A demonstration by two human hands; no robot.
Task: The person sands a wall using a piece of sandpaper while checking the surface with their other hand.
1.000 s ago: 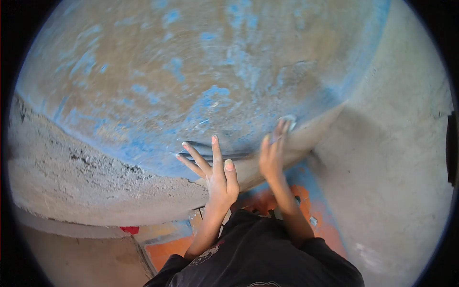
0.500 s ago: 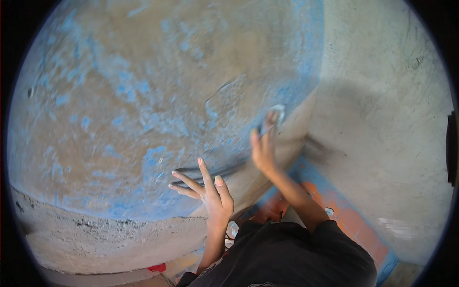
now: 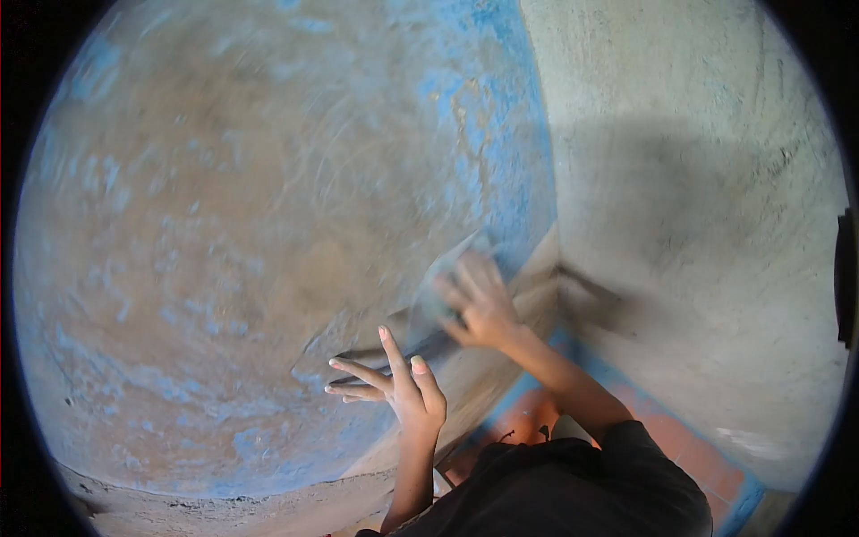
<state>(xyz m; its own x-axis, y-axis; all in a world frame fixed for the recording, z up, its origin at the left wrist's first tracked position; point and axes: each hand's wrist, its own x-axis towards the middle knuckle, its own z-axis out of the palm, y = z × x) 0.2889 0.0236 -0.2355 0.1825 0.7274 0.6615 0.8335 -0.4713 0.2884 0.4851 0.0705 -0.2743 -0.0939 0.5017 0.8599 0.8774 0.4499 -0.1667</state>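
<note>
My left hand [image 3: 413, 389] is open, its fingers spread just in front of the patchy brown-and-blue wall [image 3: 268, 179]. Nothing is in it; whether its fingertips touch the wall I cannot tell. To its upper right, my right hand [image 3: 483, 304] presses a pale flat pad [image 3: 440, 285] against the wall near the corner. Motion smears the fingers and the pad, so the pad's exact kind does not show. Around both hands, blue paint lies in patches over the brown surface, and a blue band [image 3: 519, 134] runs along the wall's right edge.
A pale grey wall [image 3: 698, 197] meets the painted one at a corner on the right, with shadows across it. Below lies an orange floor [image 3: 698, 461] with a blue border [image 3: 752, 501]. A rough ledge [image 3: 224, 515] runs along the lower left.
My right hand has moved the pad down and left across the wall, away from the blue edge. My left hand stays spread. The view has shifted, showing more of the upper wall.
</note>
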